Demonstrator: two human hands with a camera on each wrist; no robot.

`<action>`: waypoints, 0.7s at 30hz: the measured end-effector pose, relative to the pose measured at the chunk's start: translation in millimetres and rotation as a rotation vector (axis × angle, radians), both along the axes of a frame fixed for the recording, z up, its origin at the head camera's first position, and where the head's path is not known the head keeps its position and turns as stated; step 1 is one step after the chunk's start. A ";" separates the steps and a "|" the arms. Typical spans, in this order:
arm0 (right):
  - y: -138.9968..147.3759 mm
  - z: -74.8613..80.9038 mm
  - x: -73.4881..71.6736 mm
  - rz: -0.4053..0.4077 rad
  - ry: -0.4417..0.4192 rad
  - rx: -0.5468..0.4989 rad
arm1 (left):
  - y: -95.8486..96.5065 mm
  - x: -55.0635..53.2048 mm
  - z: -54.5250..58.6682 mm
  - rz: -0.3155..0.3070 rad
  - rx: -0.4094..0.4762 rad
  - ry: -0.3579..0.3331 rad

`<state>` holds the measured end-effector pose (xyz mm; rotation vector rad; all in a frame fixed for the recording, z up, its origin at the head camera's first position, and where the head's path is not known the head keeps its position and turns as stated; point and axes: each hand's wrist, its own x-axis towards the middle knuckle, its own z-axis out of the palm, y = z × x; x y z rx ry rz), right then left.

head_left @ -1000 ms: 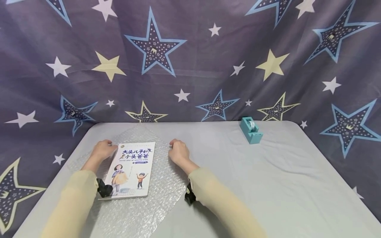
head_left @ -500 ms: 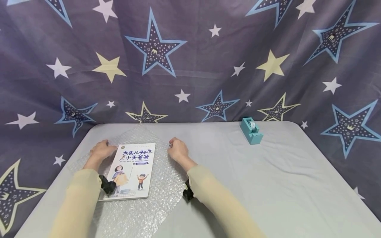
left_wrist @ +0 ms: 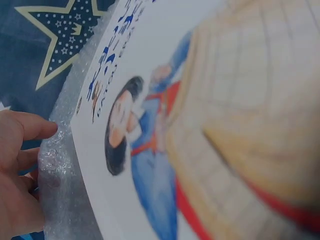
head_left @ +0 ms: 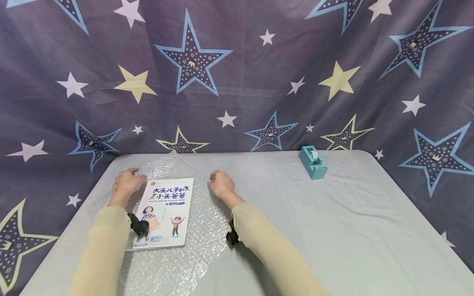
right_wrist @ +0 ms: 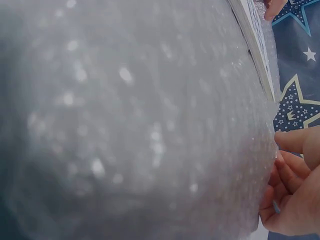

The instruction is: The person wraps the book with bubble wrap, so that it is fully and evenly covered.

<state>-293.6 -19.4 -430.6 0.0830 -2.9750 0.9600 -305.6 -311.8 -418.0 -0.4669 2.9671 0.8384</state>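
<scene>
A white picture book (head_left: pixel 166 209) with blue Chinese lettering and drawn figures on its cover lies on a sheet of clear bubble wrap (head_left: pixel 207 218). The left hand (head_left: pixel 127 181) is beside the book's far left corner. In the left wrist view, the thumb of that hand (left_wrist: pixel 20 175) lies over the edge of the bubble wrap (left_wrist: pixel 60 165), with the fingers curled behind it. To the right of the book, the right hand (head_left: pixel 222 185) pinches the sheet's right edge. Thumb and fingertips of this hand (right_wrist: pixel 295 185) meet at the edge in the right wrist view.
A teal tape dispenser (head_left: pixel 312 162) with a roll of tape stands at the back right of the table (head_left: pixel 333 230), which has a pale, slightly wrinkled cover. Behind the table hangs a dark curtain (head_left: pixel 237 82) printed with stars.
The left hand has moved slightly away from the body and to the right, and the wrap's far part has risen a little. The right hand has shifted slightly left. The book stays nearly in place.
</scene>
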 end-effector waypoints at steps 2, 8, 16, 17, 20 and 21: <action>-0.2 0.0 -0.3 0.007 -0.001 -0.008 | 2.2 -0.3 1.3 0.004 0.021 0.030; -2.2 3.4 -1.1 0.053 -0.007 -0.049 | 5.1 -2.9 5.3 0.015 0.051 0.135; -3.3 7.4 -2.3 0.073 -0.005 -0.092 | 10.3 -2.1 7.1 -0.013 0.066 0.243; -3.2 7.3 -2.2 0.075 0.000 -0.097 | 10.3 -2.0 6.3 -0.014 0.073 0.256; -3.4 6.3 -1.2 0.086 0.006 -0.111 | 10.5 0.3 5.0 -0.030 0.092 0.287; -3.7 5.8 -0.8 0.092 0.004 -0.115 | 10.1 1.1 4.7 -0.042 0.095 0.294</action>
